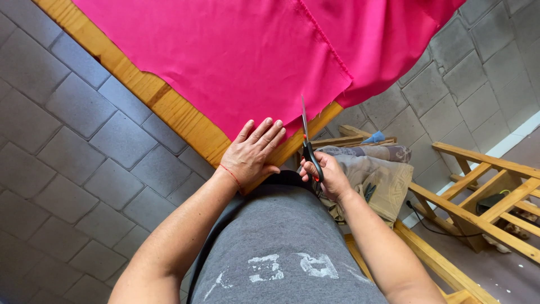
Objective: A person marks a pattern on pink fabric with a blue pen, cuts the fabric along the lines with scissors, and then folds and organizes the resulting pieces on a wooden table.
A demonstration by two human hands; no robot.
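A large bright pink cloth (242, 56) lies spread over a wooden table (169, 110), with part of it hanging over the far side. My left hand (253, 152) presses flat on the cloth's near edge, fingers spread, a thin red thread around the wrist. My right hand (326, 174) holds black-handled scissors (306, 135) upright, the blades pointing into the cloth's edge just right of my left fingers.
Grey paving blocks (79, 157) cover the floor on the left. Right of me stands a wooden chair or bench (478, 208) and a seat with a beige folded cloth (382, 174). A black cable (427, 225) runs on the floor.
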